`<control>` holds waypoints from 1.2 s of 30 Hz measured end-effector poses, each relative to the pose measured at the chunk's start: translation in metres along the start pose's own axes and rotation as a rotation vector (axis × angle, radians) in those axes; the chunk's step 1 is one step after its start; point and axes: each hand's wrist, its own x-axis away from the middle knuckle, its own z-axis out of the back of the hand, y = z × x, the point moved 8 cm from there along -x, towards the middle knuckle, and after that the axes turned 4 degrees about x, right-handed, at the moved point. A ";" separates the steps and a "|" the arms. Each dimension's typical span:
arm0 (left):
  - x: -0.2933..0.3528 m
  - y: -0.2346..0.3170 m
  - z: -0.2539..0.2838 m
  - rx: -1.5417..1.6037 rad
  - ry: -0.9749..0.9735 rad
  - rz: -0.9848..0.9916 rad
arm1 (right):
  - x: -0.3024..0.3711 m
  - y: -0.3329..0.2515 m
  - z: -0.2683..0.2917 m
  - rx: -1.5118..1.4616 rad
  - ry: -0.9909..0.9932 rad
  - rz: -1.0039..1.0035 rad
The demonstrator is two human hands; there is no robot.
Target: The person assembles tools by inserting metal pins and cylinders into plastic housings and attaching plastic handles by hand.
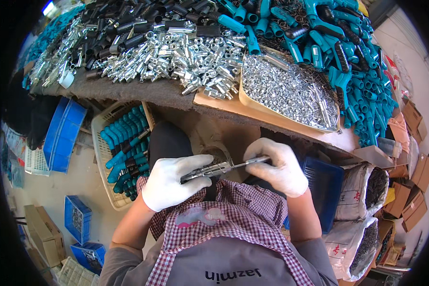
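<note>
Both my hands wear white gloves and meet above my lap. My left hand (169,183) is closed on a slotted silver metal tube (213,170), pinched between thumb and fingers. My right hand (286,167) pinches a thin metal rod (250,161) that points left toward the tube's end. Whether the rod's tip touches the tube or sits inside it I cannot tell. Ahead on the bench lies a heap of shiny metal fittings (169,57). Right of it, a cream tray (243,95) holds many small silver parts.
Teal plastic handles (364,97) and black sleeves (124,44) are piled on the bench. A cream basket of assembled teal-handled tools (100,157) stands left of my legs. Blue bins (64,136) are farther left. A dark blue crate (324,188) and white sacks (350,243) stand at right.
</note>
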 end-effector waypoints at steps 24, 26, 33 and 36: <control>-0.004 -0.009 -0.025 0.015 -0.100 -0.054 | 0.009 0.057 -0.079 -0.652 -0.059 -0.198; -0.004 -0.010 -0.027 0.020 -0.109 -0.046 | 0.009 0.060 -0.081 -0.747 -0.039 -0.196; -0.006 -0.015 -0.020 0.042 -0.058 0.005 | -0.011 0.024 -0.019 -0.202 0.051 0.117; -0.005 -0.015 -0.009 0.052 -0.018 0.052 | -0.023 -0.003 0.055 0.112 0.317 0.126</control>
